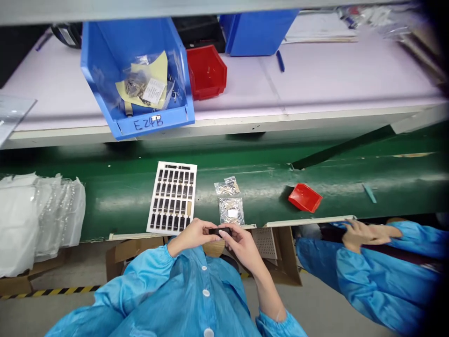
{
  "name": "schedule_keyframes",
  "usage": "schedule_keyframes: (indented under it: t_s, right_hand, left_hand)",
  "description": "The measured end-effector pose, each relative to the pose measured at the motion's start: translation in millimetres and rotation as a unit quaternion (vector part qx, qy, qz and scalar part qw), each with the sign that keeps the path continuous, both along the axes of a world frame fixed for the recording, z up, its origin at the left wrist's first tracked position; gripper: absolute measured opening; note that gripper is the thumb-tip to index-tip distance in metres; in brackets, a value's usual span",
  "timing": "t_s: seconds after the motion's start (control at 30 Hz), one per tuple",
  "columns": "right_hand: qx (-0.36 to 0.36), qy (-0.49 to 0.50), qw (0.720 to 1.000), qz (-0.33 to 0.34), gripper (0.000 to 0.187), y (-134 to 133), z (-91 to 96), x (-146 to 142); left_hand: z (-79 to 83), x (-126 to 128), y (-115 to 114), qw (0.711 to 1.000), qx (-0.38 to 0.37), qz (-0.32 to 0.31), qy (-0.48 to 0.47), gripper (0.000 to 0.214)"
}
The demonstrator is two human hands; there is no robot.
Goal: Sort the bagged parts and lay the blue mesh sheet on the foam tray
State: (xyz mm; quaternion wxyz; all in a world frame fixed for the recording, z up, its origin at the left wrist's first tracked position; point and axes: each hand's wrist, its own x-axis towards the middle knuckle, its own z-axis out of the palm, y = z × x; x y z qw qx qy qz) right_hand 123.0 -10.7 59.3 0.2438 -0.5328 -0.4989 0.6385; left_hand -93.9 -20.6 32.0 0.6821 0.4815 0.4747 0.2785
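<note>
Both my hands meet at the front edge of the green bench, holding a small black ribbed block [220, 230] between them. The fingers of my left hand [197, 234] pinch its left end. On its other end, my right hand [240, 242] has thumb and fingers closed. To the left lies a white foam tray [150, 224] with rows of similar black blocks; one slot in it shows tan. Just beyond my hands are a clear bag of small metal parts [231, 206] with a white label and smaller zip bags [228, 186].
A small red bin [305, 197] and a teal strip [369, 193] lie to the right. White padded bags [59, 215] are stacked left. On the shelf stand a blue bin [154, 122] with bagged hardware and a red bin [208, 75]. A co-worker's hands [365, 234] are at right.
</note>
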Motion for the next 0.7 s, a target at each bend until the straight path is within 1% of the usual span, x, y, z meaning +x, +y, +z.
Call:
schedule_keyframes:
  t_s: [0.1,0.17,0.2,0.27,0.33,0.4,0.43,0.47,0.53,0.6,0.7]
  right_hand:
    - [-0.027,-0.006,0.999,0.027,0.050,5.1,-38.8,8.8]
    - [-0.031,-0.008,0.999,0.042,0.055,15.7,-73.1,18.1]
    - [-0.027,-0.012,0.998,0.047,0.056,23.7,-92.7,22.9]
    - [-0.015,-0.025,0.998,0.053,0.058,44.1,-135.1,30.5]
    - [0.000,-0.035,0.997,0.068,0.056,68.5,-177.5,33.7]
    - [0.017,-0.038,0.995,0.093,0.050,93.5,-213.4,32.3]
    - [0.029,-0.036,0.993,0.108,0.045,105.4,-227.4,30.4]
    - [0.041,-0.033,0.991,0.124,0.041,116.2,-238.3,27.9]
    - [0.069,-0.023,0.985,0.156,0.034,133.9,-252.3,21.8]
    - [0.100,-0.013,0.978,0.183,0.030,144.8,-259.8,15.2]
    - [0.150,-0.004,0.965,0.214,0.028,149.2,-269.3,7.0]
  left_hand:
    - [-28.9,3.2,3.9,0.996,0.052,-0.012,0.066,0.033]
    - [-53.8,5.9,5.8,0.990,0.077,0.002,0.116,0.037]
    - [-68.6,7.1,6.4,0.984,0.088,0.021,0.153,0.043]
    - [-101.6,9.1,6.5,0.962,0.103,0.067,0.242,0.054]
    - [-135.8,10.6,5.7,0.933,0.110,0.098,0.328,0.056]
    - [-166.3,11.4,5.0,0.909,0.116,0.104,0.387,0.058]
    - [-178.9,10.8,5.3,0.894,0.127,0.099,0.417,0.060]
    - [-189.2,9.2,6.2,0.876,0.144,0.093,0.451,0.061]
    - [-203.3,1.5,10.5,0.828,0.187,0.085,0.521,0.059]
    - [-209.9,-12.1,17.0,0.783,0.224,0.093,0.573,0.053]
    - [-212.0,-37.0,23.7,0.748,0.245,0.116,0.606,0.047]
